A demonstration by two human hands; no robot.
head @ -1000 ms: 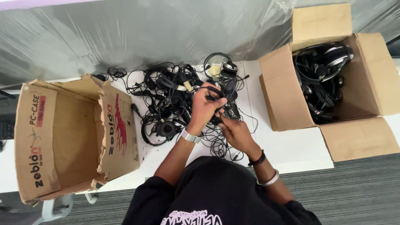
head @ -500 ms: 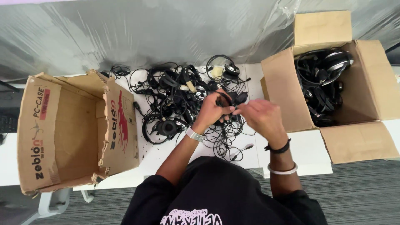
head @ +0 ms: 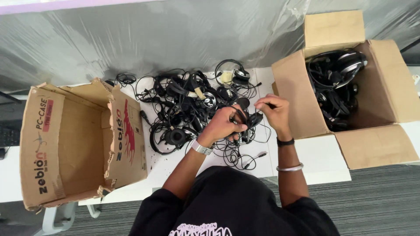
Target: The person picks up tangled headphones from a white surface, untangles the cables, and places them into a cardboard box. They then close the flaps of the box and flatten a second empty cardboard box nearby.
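Note:
A tangled heap of black wired headsets [head: 188, 105] lies on the white table [head: 323, 161]. My left hand [head: 223, 124] is closed around one black headset [head: 245, 120] lifted just off the heap's right side. My right hand [head: 273, 111] pinches that headset's thin black cable and holds it to the right, close to the wall of the cardboard box [head: 288, 91] on the right. Loose cable loops [head: 245, 157] hang and trail below both hands onto the table.
The right box holds several black headsets [head: 337, 87]. A torn, empty cardboard box [head: 74, 144] lies open on its side at the left. Grey plastic sheeting [head: 153, 39] covers the area behind the table. Grey carpet [head: 380, 201] runs along the near edge.
My right hand has moved from under the left hand out to the right, drawing the cable away from the heap. The left hand has kept its grip on the headset.

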